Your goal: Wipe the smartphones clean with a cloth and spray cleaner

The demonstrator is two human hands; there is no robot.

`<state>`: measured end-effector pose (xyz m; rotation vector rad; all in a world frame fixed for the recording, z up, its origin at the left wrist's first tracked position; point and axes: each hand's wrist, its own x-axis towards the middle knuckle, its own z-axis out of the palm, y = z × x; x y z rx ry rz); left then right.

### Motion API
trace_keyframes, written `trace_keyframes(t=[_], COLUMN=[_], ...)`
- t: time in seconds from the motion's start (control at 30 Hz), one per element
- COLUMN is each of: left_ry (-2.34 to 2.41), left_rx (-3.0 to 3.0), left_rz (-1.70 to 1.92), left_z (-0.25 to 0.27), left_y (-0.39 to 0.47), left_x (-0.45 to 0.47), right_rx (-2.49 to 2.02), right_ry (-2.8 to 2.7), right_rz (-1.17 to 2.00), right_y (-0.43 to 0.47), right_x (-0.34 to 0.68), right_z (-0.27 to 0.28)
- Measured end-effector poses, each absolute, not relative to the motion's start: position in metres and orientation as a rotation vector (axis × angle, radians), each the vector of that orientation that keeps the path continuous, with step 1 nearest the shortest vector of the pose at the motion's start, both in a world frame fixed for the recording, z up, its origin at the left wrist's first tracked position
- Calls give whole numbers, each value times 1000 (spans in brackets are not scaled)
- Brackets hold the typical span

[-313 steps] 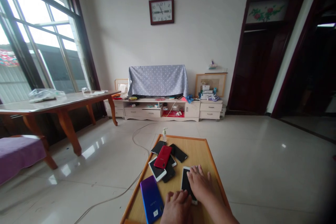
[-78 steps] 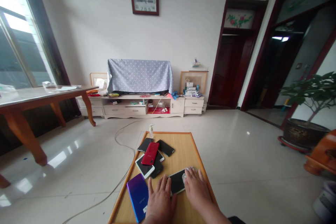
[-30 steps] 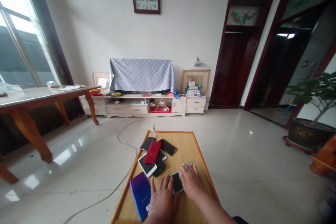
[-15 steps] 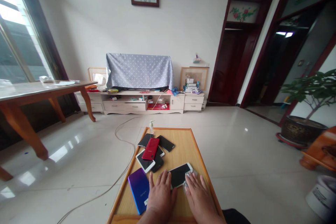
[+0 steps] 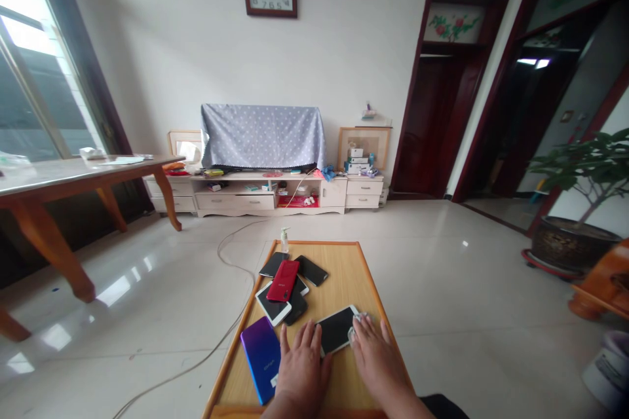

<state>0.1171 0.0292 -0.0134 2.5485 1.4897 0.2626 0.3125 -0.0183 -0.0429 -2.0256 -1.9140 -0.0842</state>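
A white-framed smartphone [image 5: 338,330] lies screen up on the small wooden table, between my hands. My left hand [image 5: 302,361] rests at its left end, index finger and thumb against the phone's edge and the other fingers spread. Under the fingers of my right hand [image 5: 377,355] is a crumpled, pale wipe [image 5: 362,317], pressed on the phone's right end. Beside my left hand lies a blue-purple phone [image 5: 260,355], back up and partly covered by the hand. Farther off, a red phone [image 5: 284,280] lies over a white phone [image 5: 271,304] and other dark phones [image 5: 297,309].
A small pump bottle [image 5: 284,241] stands at the wooden table's [image 5: 344,262] far edge. A cable [image 5: 216,347] runs over the floor on the left. Beyond are a large table [image 5: 98,170], a low cabinet [image 5: 236,201] and a potted plant [image 5: 572,242].
My right hand has slid the wipe slightly right and away from me along the phone's right end. My left hand stays at the phone's left end. The view has shifted slightly.
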Motion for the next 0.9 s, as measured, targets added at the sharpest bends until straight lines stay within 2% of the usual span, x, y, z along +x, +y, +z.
trace_keyframes(t=[0.2, 0.43, 0.67, 0.9], left_ry=[1490, 1496, 1490, 1499], left_rx=[2562, 2559, 2578, 2615], left_rz=[254, 268, 312, 295], left_z=[-14, -14, -17, -13], left_y=[31, 28, 28, 24], left_x=[118, 120, 127, 137], right_rx=[-1736, -2007, -1754, -1776], right_ry=[-2192, -1951, -2127, -2019], right_rz=[17, 20, 193, 184], right_y=[-26, 12, -2, -33], right_x=[296, 306, 289, 333], right_z=[-49, -24, -26, -32])
